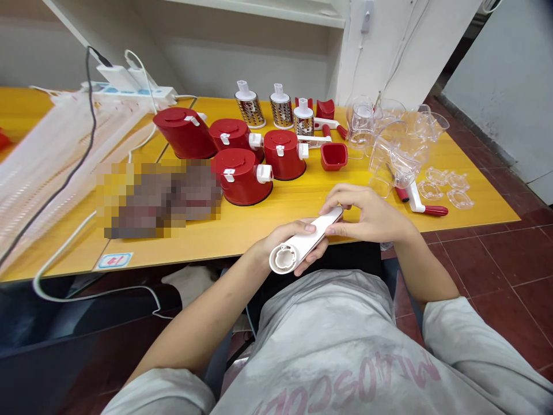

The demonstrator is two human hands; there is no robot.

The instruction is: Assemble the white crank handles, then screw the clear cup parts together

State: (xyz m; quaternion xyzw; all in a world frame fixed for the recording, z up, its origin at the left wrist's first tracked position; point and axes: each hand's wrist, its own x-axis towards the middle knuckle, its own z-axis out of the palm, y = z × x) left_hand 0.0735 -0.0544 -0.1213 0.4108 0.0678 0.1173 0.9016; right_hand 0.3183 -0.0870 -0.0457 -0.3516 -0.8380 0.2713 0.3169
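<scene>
My left hand (287, 245) grips a white plastic grater handle (309, 236) near the table's front edge, with its round, hollow socket end (284, 257) sticking out toward me. My right hand (367, 218) pinches the handle's far end between thumb and fingers. Beyond my hands, several red cylindrical grater housings stand on the yellow table (254, 227); the nearest red housing (239, 177) is left of my left hand. Farther back stand several steel drum blades (281, 106) with white tops. A white part with a red grip (417, 203) lies right of my right hand.
Clear plastic cups and funnels (397, 153) and clear rings (444, 187) crowd the table's right side. A small red cup (334, 155) stands among them. At the left are a power strip (129, 92), cables and a translucent plastic stack (56, 161). A pixelated patch (159, 199) hides part of the table.
</scene>
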